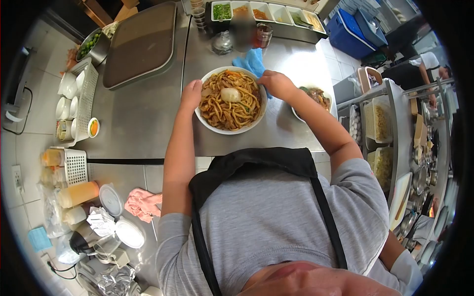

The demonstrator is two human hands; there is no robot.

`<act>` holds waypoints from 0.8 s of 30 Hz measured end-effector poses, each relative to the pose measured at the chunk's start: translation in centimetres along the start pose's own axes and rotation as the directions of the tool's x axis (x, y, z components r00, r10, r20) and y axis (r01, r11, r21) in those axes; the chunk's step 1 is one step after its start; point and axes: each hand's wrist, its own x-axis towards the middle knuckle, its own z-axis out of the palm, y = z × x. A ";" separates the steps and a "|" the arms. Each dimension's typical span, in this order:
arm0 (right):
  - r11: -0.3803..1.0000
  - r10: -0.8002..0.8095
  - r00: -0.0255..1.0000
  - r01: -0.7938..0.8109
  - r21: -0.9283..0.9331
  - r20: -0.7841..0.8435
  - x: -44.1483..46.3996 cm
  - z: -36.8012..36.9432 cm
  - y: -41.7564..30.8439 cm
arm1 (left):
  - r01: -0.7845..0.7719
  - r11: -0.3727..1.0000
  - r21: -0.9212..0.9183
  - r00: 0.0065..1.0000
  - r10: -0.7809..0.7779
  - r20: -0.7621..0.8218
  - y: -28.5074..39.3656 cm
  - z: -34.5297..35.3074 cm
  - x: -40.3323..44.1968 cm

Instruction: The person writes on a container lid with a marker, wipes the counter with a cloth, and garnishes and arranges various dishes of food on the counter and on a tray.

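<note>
From where I stood, a round white bowl point(264, 106) sat on the brushed-metal table point(140, 126), just in front of the person's black apron point(256, 158). The left hand point(191, 93) grasped its left side, thumb up by the rim. The right hand point(277, 85) had its fingers bent at the opposite rim, against a crumpled blue cloth point(251, 60); I could not tell whether they gripped bowl, cloth or both. I took the step in hand to be steadying or tidying the filled bowl, and the next move seemed to call for keeping it level between the 2 hands. Thick, glossy brown noodles point(217, 109) filled it almost to the brim, with 1 pale, rounded piece point(230, 94) on top
</note>
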 end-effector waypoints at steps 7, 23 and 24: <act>0.979 0.094 0.996 -0.091 -0.185 0.006 -4.3 0.3 -4.2 | -0.023 0.991 0.132 0.999 0.029 -0.043 1.3 -0.2 -0.6; 0.223 0.613 0.720 -0.554 0.802 0.327 -4.1 -2.4 -2.3 | 0.278 0.844 -0.460 0.909 -0.386 -0.159 -0.9 -0.5 -8.5; 0.295 0.623 0.727 -0.559 0.775 0.287 -3.5 -2.1 -1.4 | 0.393 0.767 -0.507 0.875 -0.482 -0.050 1.1 -1.8 -9.1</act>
